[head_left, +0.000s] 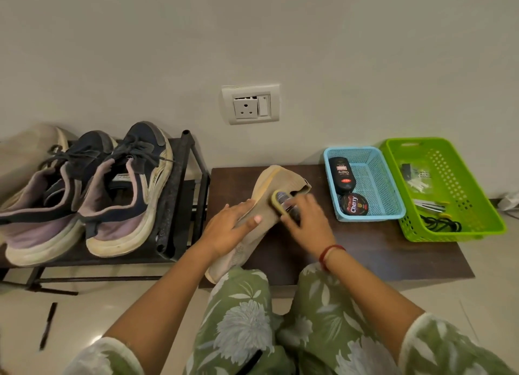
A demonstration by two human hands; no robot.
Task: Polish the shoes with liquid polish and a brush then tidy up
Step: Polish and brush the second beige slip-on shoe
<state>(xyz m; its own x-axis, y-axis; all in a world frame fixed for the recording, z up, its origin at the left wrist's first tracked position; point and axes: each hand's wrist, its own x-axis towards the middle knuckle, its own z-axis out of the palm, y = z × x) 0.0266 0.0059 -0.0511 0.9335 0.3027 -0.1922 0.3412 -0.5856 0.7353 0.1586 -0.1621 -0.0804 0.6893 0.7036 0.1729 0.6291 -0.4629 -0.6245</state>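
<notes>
Beige knit shoe (269,183) lies on its side on the worktop (365,248), sole edge up. The left hand (230,228) clamps it at mid-body, thumb laid over the fabric. The right hand (306,223) is curled round the brush (282,200), which sits against the upper near the collar, blurred. This shoe looks light and soft, so I'd say it will buckle and skid under firm strokes. Best hold is along the stiffer sole, or with fingers inside. The bottle (342,175) lies in the blue basket (373,178) near the shoe.
</notes>
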